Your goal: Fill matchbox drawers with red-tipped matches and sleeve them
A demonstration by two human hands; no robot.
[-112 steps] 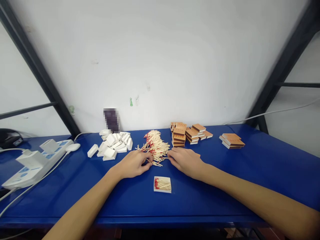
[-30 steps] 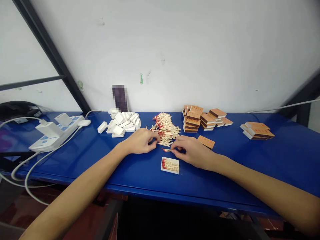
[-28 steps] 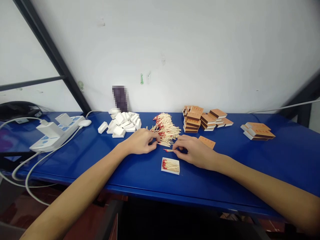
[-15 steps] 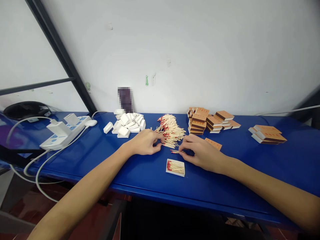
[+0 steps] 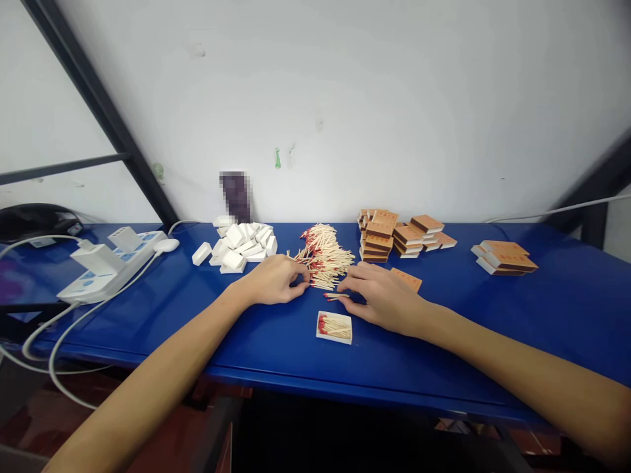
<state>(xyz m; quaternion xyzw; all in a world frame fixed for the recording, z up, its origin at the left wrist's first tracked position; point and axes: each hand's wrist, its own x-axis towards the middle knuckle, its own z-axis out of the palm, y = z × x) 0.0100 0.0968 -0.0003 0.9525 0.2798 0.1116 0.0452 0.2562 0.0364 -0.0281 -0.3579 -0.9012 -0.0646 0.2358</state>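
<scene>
A loose pile of red-tipped matches (image 5: pixel 329 255) lies on the blue table. My left hand (image 5: pixel 279 281) is at the pile's left front edge, thumb and forefinger closed near match heads; what they pinch is too small to tell. From the right, my right hand (image 5: pixel 379 297) holds a few matches (image 5: pixel 335 297) between thumb and fingers, their red heads pointing left. In front of both hands sits a white open tray (image 5: pixel 334 338) partly filled with matches, heads to the left. A flat orange sleeve (image 5: pixel 407 280) lies behind my right hand, partly hidden.
White trays (image 5: pixel 241 246) are heaped at the back left. Orange matchboxes (image 5: pixel 379 230) stand stacked at the back right, with another small stack (image 5: pixel 507 256) farther right. A power strip (image 5: pixel 111 269) with white cables is at the left. The table's front edge (image 5: pixel 315 387) runs below.
The whole view has shifted, so the table items appear farther left. Both hands stay beside the match pile, and my right hand still holds the matches.
</scene>
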